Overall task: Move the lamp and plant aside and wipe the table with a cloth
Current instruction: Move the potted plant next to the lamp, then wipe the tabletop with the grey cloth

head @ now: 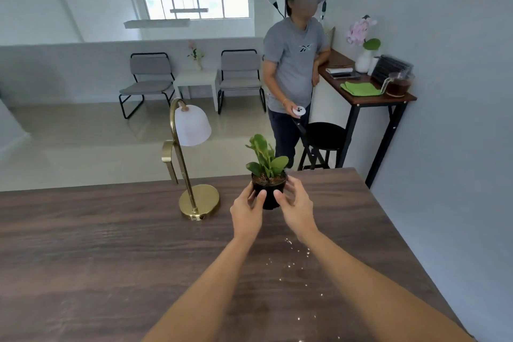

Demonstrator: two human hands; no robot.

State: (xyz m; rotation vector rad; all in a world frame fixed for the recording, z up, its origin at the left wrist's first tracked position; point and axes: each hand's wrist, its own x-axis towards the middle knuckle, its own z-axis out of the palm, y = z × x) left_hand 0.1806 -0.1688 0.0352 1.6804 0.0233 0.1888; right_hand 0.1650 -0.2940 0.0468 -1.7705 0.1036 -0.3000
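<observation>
A small green plant (267,159) in a black pot (269,194) stands near the far edge of the dark wooden table (97,244). My left hand (248,209) wraps the pot's left side and my right hand (297,207) cups its right side, fingers curled against it. A brass lamp (185,158) with a white shade stands to the left of the pot, its round base on the table. White crumbs (298,261) are scattered on the table under my right forearm. A folded green cloth (359,89) lies on the side table at the right wall.
A person in a grey shirt (294,64) with a headset stands beyond the table, next to a black stool (324,141). The narrow side table (388,98) holds a flower vase, a glass jug and papers. Two grey chairs stand at the back.
</observation>
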